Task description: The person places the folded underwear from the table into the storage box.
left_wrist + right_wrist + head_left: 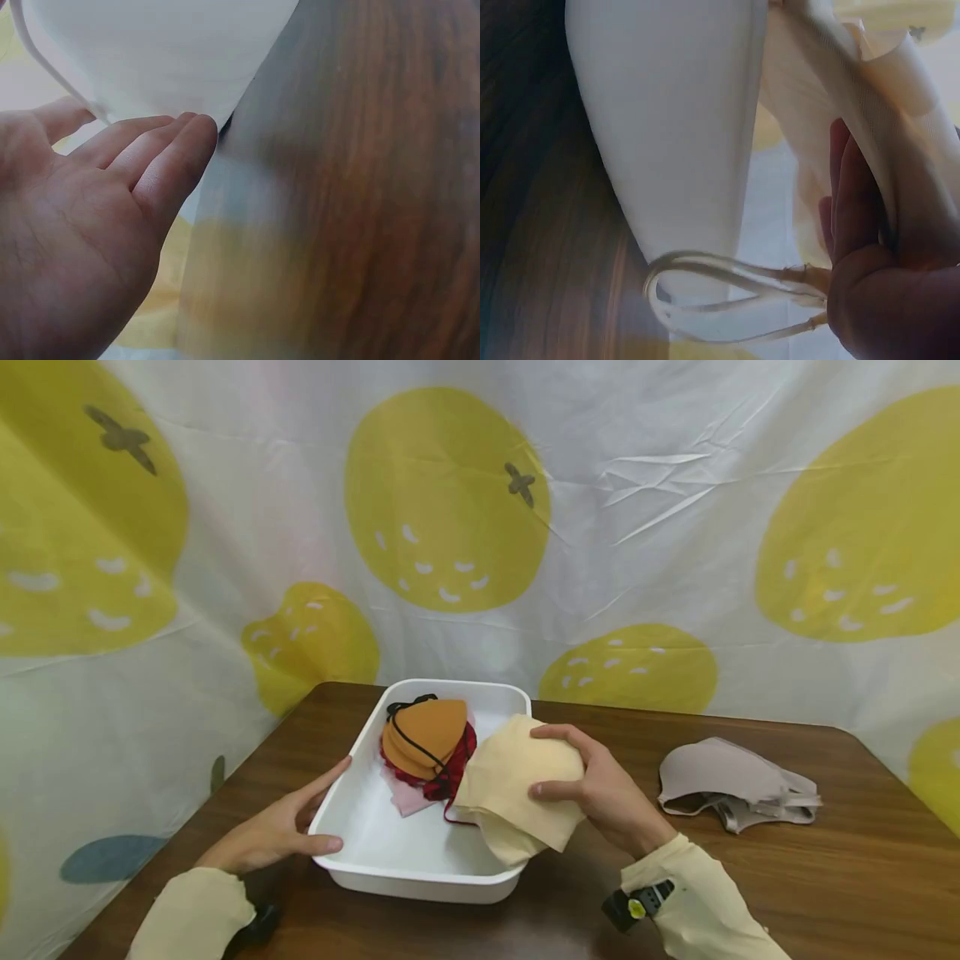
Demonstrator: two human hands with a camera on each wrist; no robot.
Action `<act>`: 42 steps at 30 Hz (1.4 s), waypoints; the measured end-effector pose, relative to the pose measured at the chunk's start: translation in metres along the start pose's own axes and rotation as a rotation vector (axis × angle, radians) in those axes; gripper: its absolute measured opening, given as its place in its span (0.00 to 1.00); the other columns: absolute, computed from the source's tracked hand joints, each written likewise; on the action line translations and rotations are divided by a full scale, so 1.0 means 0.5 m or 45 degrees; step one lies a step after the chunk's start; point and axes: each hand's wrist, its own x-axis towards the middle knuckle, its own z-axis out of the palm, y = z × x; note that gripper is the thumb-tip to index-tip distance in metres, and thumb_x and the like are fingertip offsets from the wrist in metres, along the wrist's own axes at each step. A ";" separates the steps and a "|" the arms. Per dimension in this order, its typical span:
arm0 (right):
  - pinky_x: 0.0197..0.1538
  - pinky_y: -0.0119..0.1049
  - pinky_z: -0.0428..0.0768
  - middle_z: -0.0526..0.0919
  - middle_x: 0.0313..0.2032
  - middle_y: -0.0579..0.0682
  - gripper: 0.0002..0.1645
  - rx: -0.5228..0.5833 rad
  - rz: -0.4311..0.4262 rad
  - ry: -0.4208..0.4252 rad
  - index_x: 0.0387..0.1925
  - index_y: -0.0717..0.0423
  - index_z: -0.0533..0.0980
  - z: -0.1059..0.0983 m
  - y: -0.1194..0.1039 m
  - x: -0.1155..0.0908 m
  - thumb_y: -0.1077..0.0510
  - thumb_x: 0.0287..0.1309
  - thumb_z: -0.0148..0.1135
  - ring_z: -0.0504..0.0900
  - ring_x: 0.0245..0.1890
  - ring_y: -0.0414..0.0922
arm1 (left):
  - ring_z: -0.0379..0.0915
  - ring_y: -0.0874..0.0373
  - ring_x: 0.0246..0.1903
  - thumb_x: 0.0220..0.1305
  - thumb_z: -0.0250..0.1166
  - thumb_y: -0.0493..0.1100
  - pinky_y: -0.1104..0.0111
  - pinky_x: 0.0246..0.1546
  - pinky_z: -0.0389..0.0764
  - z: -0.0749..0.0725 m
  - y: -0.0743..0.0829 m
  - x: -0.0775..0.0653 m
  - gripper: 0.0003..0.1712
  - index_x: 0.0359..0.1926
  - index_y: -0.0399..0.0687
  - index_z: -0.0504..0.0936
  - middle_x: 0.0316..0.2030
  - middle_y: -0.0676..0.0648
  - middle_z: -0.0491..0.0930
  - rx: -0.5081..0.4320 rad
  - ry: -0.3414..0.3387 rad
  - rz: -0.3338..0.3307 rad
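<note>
At the left wall of a white plastic tray (375, 843), my left hand (277, 827) grips it. The thumb lies over the rim and the fingers (176, 161) press the outer side. My right hand (603, 785) holds a folded cream bra (517, 785) over the tray's right rim, thumb and fingers around a cup. Its thin cream straps (727, 277) hang in a loop below the hand in the right wrist view. Inside the tray lies a folded mustard-brown bra (431, 735) with black straps, on top of a dark red lace piece (467, 747) and pale pink fabric (408, 797).
A greyish-pink bra (720, 772) lies on the brown wooden table (862, 877) to the right of the tray. Behind the table hangs a white curtain (637, 552) printed with yellow fruit. A black watch-like band (637, 902) sits at the right wrist.
</note>
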 end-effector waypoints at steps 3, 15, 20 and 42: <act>0.41 0.39 0.85 0.74 0.50 0.58 0.42 0.012 0.013 0.004 0.67 0.57 0.66 0.018 -0.001 0.013 0.68 0.49 0.72 0.80 0.43 0.45 | 0.64 0.32 0.63 0.59 0.74 0.46 0.72 0.48 0.79 0.000 0.001 -0.001 0.65 0.80 0.46 0.34 0.74 0.21 0.44 0.004 -0.003 -0.024; 0.39 0.38 0.83 0.75 0.51 0.59 0.40 -0.042 0.116 0.022 0.63 0.55 0.71 0.102 -0.005 0.046 0.68 0.46 0.74 0.80 0.43 0.46 | 0.64 0.33 0.63 0.61 0.73 0.45 0.73 0.50 0.79 0.010 -0.002 -0.004 0.66 0.79 0.42 0.30 0.72 0.17 0.46 -0.048 -0.058 0.016; 0.39 0.38 0.83 0.76 0.50 0.59 0.40 -0.008 0.144 0.027 0.62 0.56 0.72 0.128 -0.001 0.057 0.72 0.44 0.72 0.78 0.45 0.48 | 0.64 0.32 0.63 0.61 0.73 0.46 0.72 0.50 0.79 0.006 0.002 -0.002 0.66 0.79 0.43 0.30 0.73 0.17 0.44 -0.048 -0.050 0.006; 0.42 0.38 0.84 0.74 0.52 0.60 0.38 -0.211 0.101 -0.169 0.58 0.59 0.72 0.209 0.025 0.066 0.76 0.42 0.72 0.76 0.45 0.48 | 0.64 0.33 0.63 0.61 0.73 0.45 0.70 0.50 0.80 0.005 0.007 0.004 0.66 0.79 0.44 0.28 0.72 0.17 0.45 -0.073 -0.068 0.013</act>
